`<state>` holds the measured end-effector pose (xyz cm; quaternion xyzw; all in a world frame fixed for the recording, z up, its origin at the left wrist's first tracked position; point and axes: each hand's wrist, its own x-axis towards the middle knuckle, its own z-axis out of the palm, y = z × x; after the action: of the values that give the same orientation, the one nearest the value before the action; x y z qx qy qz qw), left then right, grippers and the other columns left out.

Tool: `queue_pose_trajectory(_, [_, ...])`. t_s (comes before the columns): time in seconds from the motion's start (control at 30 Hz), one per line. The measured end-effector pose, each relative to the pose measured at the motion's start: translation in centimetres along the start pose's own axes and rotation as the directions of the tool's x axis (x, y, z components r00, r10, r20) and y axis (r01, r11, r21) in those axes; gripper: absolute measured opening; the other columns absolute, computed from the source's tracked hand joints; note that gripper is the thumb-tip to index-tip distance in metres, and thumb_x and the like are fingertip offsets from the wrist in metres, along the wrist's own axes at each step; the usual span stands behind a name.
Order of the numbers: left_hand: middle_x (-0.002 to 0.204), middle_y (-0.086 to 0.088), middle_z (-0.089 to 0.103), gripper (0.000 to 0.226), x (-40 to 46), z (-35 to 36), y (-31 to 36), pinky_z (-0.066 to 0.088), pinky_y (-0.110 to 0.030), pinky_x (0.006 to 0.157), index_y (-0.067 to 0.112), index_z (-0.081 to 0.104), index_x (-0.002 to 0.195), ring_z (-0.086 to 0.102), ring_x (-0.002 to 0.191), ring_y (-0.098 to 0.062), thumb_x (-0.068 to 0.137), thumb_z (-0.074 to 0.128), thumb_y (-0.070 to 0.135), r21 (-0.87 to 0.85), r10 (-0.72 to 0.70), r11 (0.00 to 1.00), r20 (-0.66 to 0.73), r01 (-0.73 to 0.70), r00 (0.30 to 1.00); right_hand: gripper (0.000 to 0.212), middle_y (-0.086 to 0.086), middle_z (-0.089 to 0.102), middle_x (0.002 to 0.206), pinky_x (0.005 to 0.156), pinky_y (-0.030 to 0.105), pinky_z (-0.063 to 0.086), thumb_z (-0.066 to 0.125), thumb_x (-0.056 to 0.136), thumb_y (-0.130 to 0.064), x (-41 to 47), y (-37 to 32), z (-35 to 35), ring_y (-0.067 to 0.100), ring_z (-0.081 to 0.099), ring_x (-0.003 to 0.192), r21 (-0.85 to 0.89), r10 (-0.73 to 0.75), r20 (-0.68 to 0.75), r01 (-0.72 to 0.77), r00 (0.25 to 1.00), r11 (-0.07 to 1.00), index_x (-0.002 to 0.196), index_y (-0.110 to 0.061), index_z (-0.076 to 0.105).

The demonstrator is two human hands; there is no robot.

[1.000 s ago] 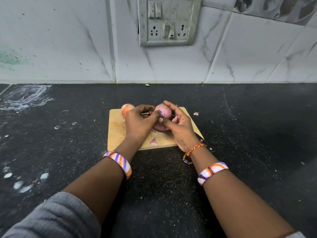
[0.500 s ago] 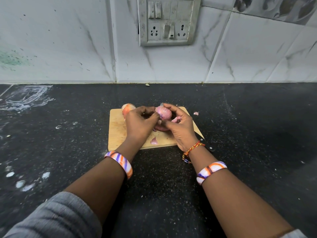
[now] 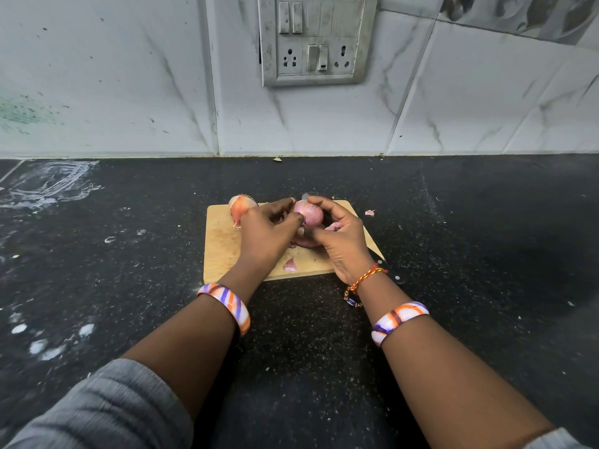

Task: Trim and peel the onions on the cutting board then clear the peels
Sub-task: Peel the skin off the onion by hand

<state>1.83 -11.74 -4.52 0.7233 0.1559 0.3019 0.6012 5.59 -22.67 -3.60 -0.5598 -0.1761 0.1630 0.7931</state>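
Black speckled countertop beneath a tiled wall bearing a switch panel; wooden cutting board at centre; right hand cupped under and around a partly peeled pink onion, held just above the board, fingers curled over its far side; left hand with fingers bent, thumb tip pressed to the onion's near left face; second onion, orange-skinned, at the board's far left corner; loose peel on the board's near edge.

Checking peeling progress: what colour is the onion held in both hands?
Pinkish purple with pale streaks, seen in the head view: the onion over the cutting board.
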Motion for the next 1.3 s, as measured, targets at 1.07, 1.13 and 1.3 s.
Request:
queue_pose_trajectory(1.07, [0.067,-0.003,0.054,0.010,-0.63,-0.05,0.84,0.041,-0.020,0.058,0.003,0.060,0.072,0.049,0.061,-0.016,0.078,0.059,0.010,0.336,0.121,0.939,-0.109,-0.078,0.987,0.045,0.015,0.058,0.118,0.061,0.029,0.059,0.058,0.069,0.028,-0.19,-0.11,-0.02,0.009,0.067,0.081,-0.062,-0.003,-0.010,0.002,1.000,0.998,0.102,-0.002,0.061])
queue_pose_trajectory(1.13, [0.057,0.004,0.048,0.013,-0.38,-0.32,0.96,0.035,-0.008,0.048,0.007,0.056,0.071,0.042,0.052,-0.006,0.083,0.054,0.011,0.282,0.036,0.959,-0.166,0.012,0.986,0.046,0.017,0.055,0.116,0.064,0.034,0.059,0.055,0.068,0.031,-0.16,-0.04,-0.05,0.020,0.062,0.093,-0.036,0.015,0.002,-0.015,1.000,0.999,0.095,-0.006,0.059])
queue_pose_trajectory(1.3, [0.057,0.005,0.047,0.016,-0.12,-0.46,0.78,0.027,-0.021,0.047,0.006,0.053,0.068,0.041,0.054,-0.006,0.083,0.056,0.012,0.224,-0.036,0.971,-0.201,0.081,0.979,0.048,0.004,0.056,0.106,0.071,0.045,0.055,0.048,0.072,0.029,0.45,0.07,-0.24,0.023,0.060,0.094,0.010,0.037,-0.051,-0.037,0.998,0.999,0.095,-0.013,0.054])
